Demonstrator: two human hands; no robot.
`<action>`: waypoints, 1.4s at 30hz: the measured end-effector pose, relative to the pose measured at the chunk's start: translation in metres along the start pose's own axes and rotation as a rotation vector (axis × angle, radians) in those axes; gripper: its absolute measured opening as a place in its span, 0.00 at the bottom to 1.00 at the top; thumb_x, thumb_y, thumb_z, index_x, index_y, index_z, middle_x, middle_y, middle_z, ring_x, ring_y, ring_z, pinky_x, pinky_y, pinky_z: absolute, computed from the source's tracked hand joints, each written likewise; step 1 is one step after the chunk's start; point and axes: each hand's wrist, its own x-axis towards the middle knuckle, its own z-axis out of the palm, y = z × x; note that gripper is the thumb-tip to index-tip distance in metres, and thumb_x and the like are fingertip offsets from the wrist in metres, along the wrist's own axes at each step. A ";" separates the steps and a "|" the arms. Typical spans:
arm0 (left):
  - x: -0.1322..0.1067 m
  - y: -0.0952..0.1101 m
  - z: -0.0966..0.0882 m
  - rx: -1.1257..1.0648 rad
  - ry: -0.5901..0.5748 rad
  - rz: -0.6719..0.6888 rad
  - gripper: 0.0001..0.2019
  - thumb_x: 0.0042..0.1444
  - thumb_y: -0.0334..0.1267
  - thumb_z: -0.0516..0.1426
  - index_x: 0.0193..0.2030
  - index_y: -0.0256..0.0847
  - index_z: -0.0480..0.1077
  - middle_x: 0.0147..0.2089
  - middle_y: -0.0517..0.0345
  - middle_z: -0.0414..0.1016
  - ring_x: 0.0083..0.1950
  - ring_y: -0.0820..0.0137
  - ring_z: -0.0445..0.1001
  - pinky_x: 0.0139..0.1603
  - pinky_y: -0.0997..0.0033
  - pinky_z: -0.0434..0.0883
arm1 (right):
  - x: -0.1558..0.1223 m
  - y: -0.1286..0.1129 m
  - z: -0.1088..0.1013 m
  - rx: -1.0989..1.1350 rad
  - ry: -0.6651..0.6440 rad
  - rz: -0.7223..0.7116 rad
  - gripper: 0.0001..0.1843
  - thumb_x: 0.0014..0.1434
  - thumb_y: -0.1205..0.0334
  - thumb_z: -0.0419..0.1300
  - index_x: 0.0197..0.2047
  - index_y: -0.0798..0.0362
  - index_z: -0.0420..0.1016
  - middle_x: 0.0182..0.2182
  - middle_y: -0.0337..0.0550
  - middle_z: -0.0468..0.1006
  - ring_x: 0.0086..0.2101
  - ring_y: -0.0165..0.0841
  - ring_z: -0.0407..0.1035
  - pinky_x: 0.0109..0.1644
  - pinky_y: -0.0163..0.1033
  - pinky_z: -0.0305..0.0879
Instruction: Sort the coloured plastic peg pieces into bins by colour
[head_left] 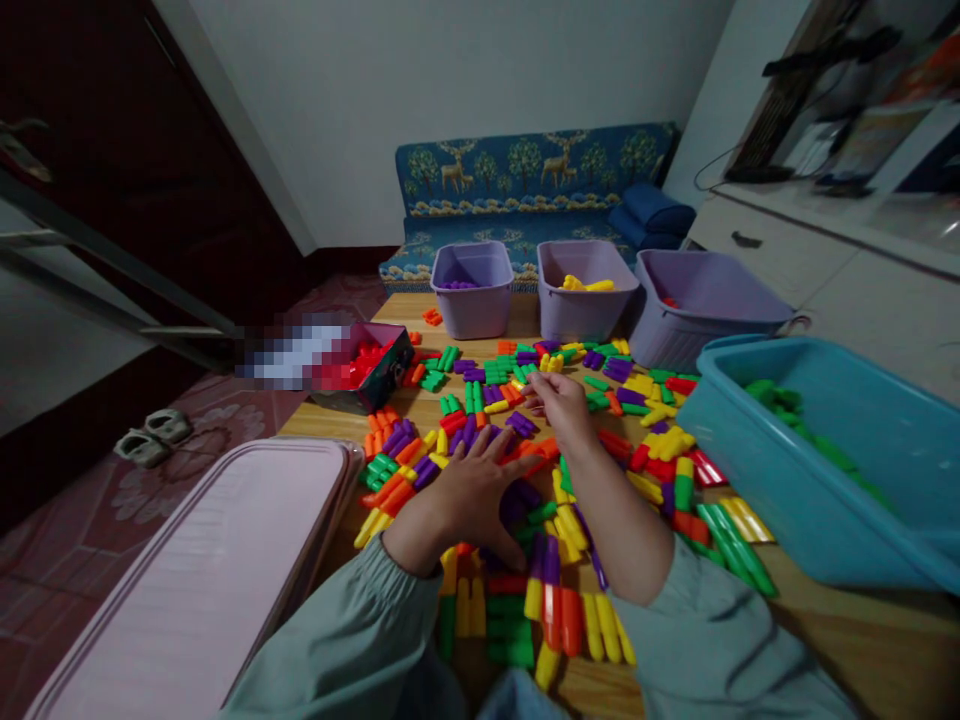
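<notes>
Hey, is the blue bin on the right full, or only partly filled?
Only partly: the blue bin holds green pieces lying well below its rim, with inner wall showing above them.

Plastic pieces [521,497] partly hidden under that spread left hand [466,490], turquoise tub [780,490] cut off rightward, pale patch [300,352] blurred into squares

Saw glossy plastic in the blocks [551,615], smooth plastic in the teal bin [802,480], grained wood in the table [847,640], matt cloth in the sleeves [345,625]; made out, perhaps, metal on the dim door handle [28,155].
</notes>
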 end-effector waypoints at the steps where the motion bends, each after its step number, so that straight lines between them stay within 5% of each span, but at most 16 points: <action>1: 0.003 -0.006 0.004 -0.030 0.071 0.007 0.55 0.33 0.53 0.71 0.70 0.55 0.54 0.75 0.44 0.42 0.73 0.37 0.44 0.65 0.33 0.53 | 0.000 0.000 0.000 0.002 -0.002 -0.003 0.21 0.48 0.43 0.64 0.31 0.55 0.73 0.26 0.40 0.78 0.21 0.28 0.68 0.22 0.31 0.63; 5: 0.025 -0.028 0.010 -0.109 0.401 -0.016 0.34 0.52 0.42 0.63 0.67 0.47 0.61 0.68 0.44 0.59 0.67 0.52 0.63 0.64 0.52 0.65 | 0.000 0.001 0.000 0.006 -0.017 -0.008 0.21 0.48 0.43 0.64 0.30 0.55 0.73 0.26 0.41 0.78 0.21 0.28 0.68 0.22 0.32 0.63; 8: 0.039 -0.037 0.008 -0.139 0.567 -0.104 0.29 0.55 0.38 0.60 0.64 0.42 0.63 0.66 0.41 0.62 0.66 0.53 0.65 0.62 0.53 0.67 | 0.001 0.002 0.000 0.002 -0.023 -0.003 0.21 0.47 0.43 0.64 0.30 0.54 0.73 0.25 0.41 0.78 0.22 0.28 0.68 0.22 0.31 0.63; 11: 0.027 -0.034 -0.003 -0.120 0.653 -0.222 0.27 0.56 0.36 0.60 0.63 0.41 0.65 0.67 0.39 0.60 0.66 0.50 0.63 0.61 0.51 0.66 | 0.003 0.004 -0.002 0.002 -0.008 0.000 0.22 0.47 0.43 0.64 0.31 0.55 0.73 0.25 0.40 0.77 0.22 0.28 0.68 0.22 0.32 0.63; 14: -0.014 -0.021 -0.022 -0.074 0.534 -0.251 0.30 0.52 0.41 0.63 0.62 0.43 0.66 0.61 0.42 0.69 0.58 0.53 0.72 0.56 0.56 0.71 | 0.004 0.006 -0.002 0.010 -0.006 -0.011 0.21 0.48 0.44 0.64 0.31 0.55 0.73 0.25 0.40 0.77 0.22 0.28 0.68 0.23 0.32 0.63; 18: -0.073 -0.003 -0.029 0.057 0.182 -0.369 0.38 0.41 0.39 0.69 0.63 0.51 0.66 0.54 0.47 0.75 0.49 0.52 0.77 0.50 0.56 0.73 | 0.004 0.008 -0.001 0.019 -0.021 -0.022 0.20 0.49 0.45 0.64 0.30 0.56 0.73 0.25 0.40 0.76 0.22 0.27 0.68 0.22 0.31 0.62; 22: -0.099 0.006 -0.004 0.067 -0.017 -0.385 0.52 0.33 0.31 0.69 0.68 0.57 0.58 0.68 0.42 0.61 0.50 0.51 0.78 0.48 0.54 0.75 | 0.003 0.008 -0.001 0.007 -0.038 -0.018 0.20 0.49 0.45 0.64 0.30 0.55 0.74 0.25 0.41 0.77 0.22 0.27 0.68 0.22 0.31 0.62; 25: -0.100 0.006 0.016 0.007 -0.038 -0.382 0.53 0.34 0.24 0.65 0.69 0.56 0.55 0.72 0.39 0.51 0.58 0.47 0.73 0.50 0.52 0.74 | 0.003 0.008 -0.001 0.002 -0.038 -0.022 0.20 0.50 0.45 0.64 0.29 0.55 0.73 0.25 0.41 0.77 0.22 0.27 0.68 0.22 0.30 0.62; 31: -0.080 -0.005 0.025 -0.178 0.203 -0.282 0.40 0.42 0.17 0.53 0.64 0.48 0.64 0.68 0.42 0.57 0.57 0.56 0.74 0.53 0.56 0.75 | 0.003 0.008 -0.002 -0.004 -0.043 -0.026 0.21 0.49 0.43 0.64 0.28 0.55 0.73 0.25 0.41 0.76 0.22 0.27 0.68 0.22 0.30 0.62; 38: -0.037 -0.015 0.042 -0.292 0.674 -0.177 0.26 0.51 0.25 0.56 0.58 0.44 0.69 0.60 0.45 0.67 0.59 0.57 0.70 0.58 0.54 0.72 | -0.003 -0.001 -0.005 -0.025 -0.041 -0.060 0.22 0.49 0.42 0.63 0.30 0.56 0.73 0.25 0.40 0.76 0.22 0.27 0.67 0.24 0.31 0.62; 42: -0.028 -0.020 0.059 -0.364 0.692 -0.115 0.27 0.48 0.21 0.54 0.56 0.41 0.71 0.60 0.45 0.68 0.62 0.58 0.68 0.61 0.54 0.69 | -0.013 -0.017 0.001 -0.034 -0.070 -0.178 0.21 0.51 0.45 0.63 0.36 0.56 0.75 0.29 0.41 0.78 0.26 0.28 0.70 0.31 0.34 0.67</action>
